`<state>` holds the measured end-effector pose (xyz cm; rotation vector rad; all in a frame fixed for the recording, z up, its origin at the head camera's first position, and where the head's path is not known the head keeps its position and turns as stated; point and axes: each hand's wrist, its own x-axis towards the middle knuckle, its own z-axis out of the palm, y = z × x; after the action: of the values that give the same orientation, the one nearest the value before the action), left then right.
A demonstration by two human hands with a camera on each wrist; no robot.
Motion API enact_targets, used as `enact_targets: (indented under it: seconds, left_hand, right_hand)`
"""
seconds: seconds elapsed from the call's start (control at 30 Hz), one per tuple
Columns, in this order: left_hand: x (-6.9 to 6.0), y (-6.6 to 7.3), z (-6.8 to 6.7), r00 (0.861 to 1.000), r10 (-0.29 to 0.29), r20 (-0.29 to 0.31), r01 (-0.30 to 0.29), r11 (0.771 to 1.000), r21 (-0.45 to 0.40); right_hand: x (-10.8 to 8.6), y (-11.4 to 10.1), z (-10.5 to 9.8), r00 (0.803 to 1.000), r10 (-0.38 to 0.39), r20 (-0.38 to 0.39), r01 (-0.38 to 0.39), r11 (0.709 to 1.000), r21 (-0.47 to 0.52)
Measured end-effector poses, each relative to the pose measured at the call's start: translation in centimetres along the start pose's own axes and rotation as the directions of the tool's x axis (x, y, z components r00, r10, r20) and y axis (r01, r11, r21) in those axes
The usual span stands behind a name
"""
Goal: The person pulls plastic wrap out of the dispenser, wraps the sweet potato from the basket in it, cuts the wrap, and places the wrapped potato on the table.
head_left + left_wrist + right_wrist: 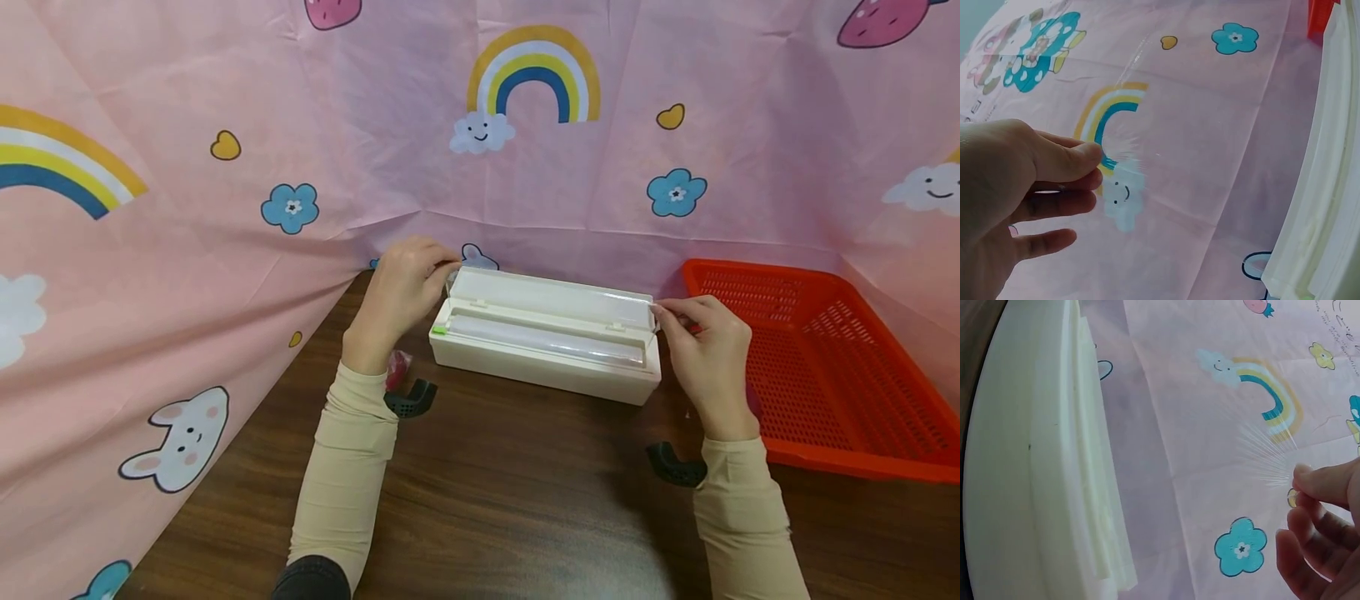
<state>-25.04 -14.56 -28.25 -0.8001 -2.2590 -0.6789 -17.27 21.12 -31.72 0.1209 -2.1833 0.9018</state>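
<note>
A white cling film dispenser (pixel 543 372) lies lengthwise on the table, its lid (pixel 555 293) raised at the back. Inside it a roll of film (pixel 540 335) shows, with a small green piece (pixel 440 331) at the left end. My left hand (pixel 405 287) pinches a clear edge of cling film between thumb and forefinger, near the lid's left corner. At the lid's right corner my right hand (pixel 705 350) pinches the film too. The right wrist view shows the stretched cling film (pixel 1266 447) creasing out from those fingertips; its full extent is hard to see.
To the right stands a red slatted basket (pixel 892 462). A small pinkish-red wrapped thing (pixel 397 368) lies by the left wrist, partly hidden. A pink patterned cloth (pixel 420 167) hangs behind and along the left of the brown wooden table (pixel 510 492). Dark mounts sit at both wrists.
</note>
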Motion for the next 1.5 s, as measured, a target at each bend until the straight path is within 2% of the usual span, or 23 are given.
enact_targets:
  seconds: [0.2,0.43,0.77,1.0,1.17,1.27,1.33,1.5]
  left_hand:
    - [0.1,0.6,-0.5,0.996,0.043,-0.074,-0.043,0.999,0.005]
    - [0.1,1.0,-0.9,0.981,0.089,-0.17,-0.089,0.996,0.008]
    - [0.1,2.1,-2.1,0.959,0.152,-0.239,-0.148,0.988,0.033]
    - [-0.1,2.7,-3.0,0.943,0.175,-0.283,-0.17,0.985,0.041]
    - [-0.2,3.0,-3.4,0.934,0.177,-0.309,-0.175,0.984,0.033]
    - [-0.3,3.3,-3.5,0.939,0.166,-0.302,-0.166,0.986,0.023]
    - [-0.4,3.6,-3.5,0.947,0.154,-0.283,-0.157,0.988,0.012]
    - [-0.9,4.2,-3.6,0.973,0.13,-0.189,-0.14,0.989,-0.038]
  right_hand:
    - [0.1,-0.4,-0.5,0.998,-0.021,-0.053,0.023,0.999,0.024]
    - [0.1,-1.0,-1.1,0.996,-0.019,-0.082,0.023,0.999,0.04]
    - [-0.1,-2.3,-2.3,0.994,-0.004,-0.105,0.008,0.999,0.038]
    - [-0.1,-3.2,-2.9,0.989,-0.031,-0.146,0.044,0.996,0.082]
    - [-0.2,-3.6,-3.3,0.989,-0.023,-0.149,0.037,0.995,0.095]
    - [-0.2,-3.7,-3.4,0.99,-0.016,-0.138,0.028,0.996,0.089]
    - [-0.3,-3.7,-3.5,0.993,-0.011,-0.12,0.022,0.996,0.085]
    - [-0.5,-3.6,-4.0,0.999,0.003,-0.039,-0.001,0.999,0.051]
